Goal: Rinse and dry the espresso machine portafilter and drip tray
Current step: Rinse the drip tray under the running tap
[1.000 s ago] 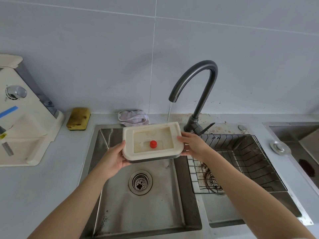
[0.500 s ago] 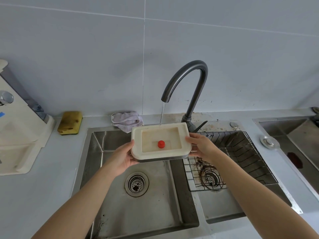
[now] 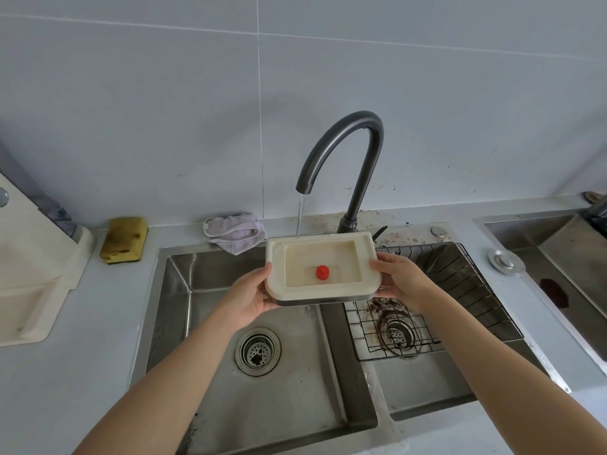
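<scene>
The cream drip tray is in the centre of the frame, held level over the divider between the two basins of the steel sink. The left hand grips its left short edge, thumb on top of the rim and fingers curled under. The right hand grips the right edge the same way. Inside the tray there is a red knob, approx. in the middle, and the bottom looks wet.

The dark faucet stands just behind the tray, and a thin water stream falls from its spout to the tray's back rim. Whether it lands on the rim or just behind it, I cannot tell.

A wire rack sits in the right basin, and a drain is in the left one, below the tray. On the counter at centre-left lie a yellow sponge and a pale cloth. A cream machine is at the left edge.
</scene>
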The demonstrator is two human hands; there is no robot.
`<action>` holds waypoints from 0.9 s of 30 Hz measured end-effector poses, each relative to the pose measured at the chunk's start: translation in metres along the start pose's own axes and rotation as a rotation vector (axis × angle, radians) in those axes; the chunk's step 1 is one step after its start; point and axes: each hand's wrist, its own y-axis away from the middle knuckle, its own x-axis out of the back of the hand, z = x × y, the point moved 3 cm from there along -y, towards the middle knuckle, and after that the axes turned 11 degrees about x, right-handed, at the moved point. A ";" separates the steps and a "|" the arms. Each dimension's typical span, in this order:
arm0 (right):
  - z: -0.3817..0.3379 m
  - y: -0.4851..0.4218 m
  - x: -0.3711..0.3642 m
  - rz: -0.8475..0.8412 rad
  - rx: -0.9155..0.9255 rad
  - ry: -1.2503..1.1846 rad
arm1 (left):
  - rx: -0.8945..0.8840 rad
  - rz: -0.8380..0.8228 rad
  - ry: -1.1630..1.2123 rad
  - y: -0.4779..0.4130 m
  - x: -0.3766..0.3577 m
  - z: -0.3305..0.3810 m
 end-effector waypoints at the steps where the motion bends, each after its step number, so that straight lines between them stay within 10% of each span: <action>1: -0.001 0.001 0.001 0.007 0.001 0.001 | 0.002 -0.002 0.002 -0.001 -0.002 0.000; 27: -0.016 0.001 0.012 0.104 0.066 -0.072 | -0.003 -0.032 -0.009 -0.015 -0.021 0.022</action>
